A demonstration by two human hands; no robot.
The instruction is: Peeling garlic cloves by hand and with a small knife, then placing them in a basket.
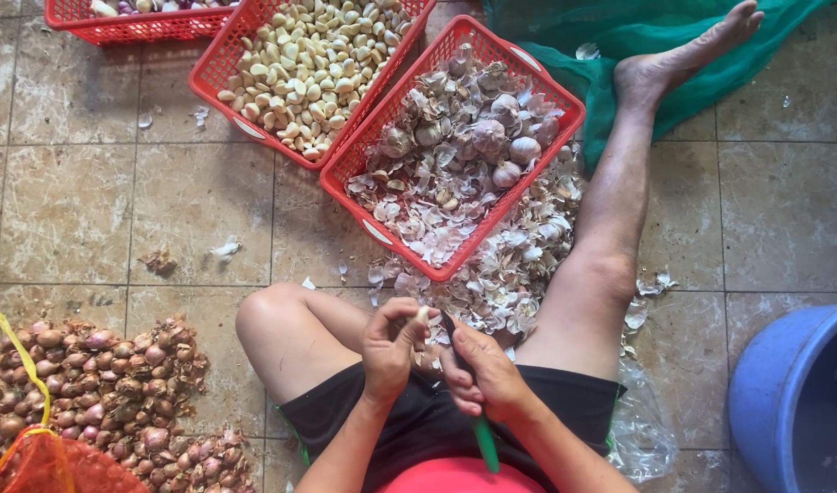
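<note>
Both hands meet above the lap: left hand (393, 340) pinches a garlic clove (423, 315), right hand (480, 370) grips a green-handled knife (482, 438); shallow, outward cuts suit peeling.

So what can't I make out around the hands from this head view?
- Knife: only the green handle shows; the right hand hides the blade.
- Garlic clove: just the tip shows above the left hand, so how far it is peeled is unclear.
- Far red basket: cut off by the top edge.
- Blue bucket: cut off at the right edge, inside unseen.
</note>
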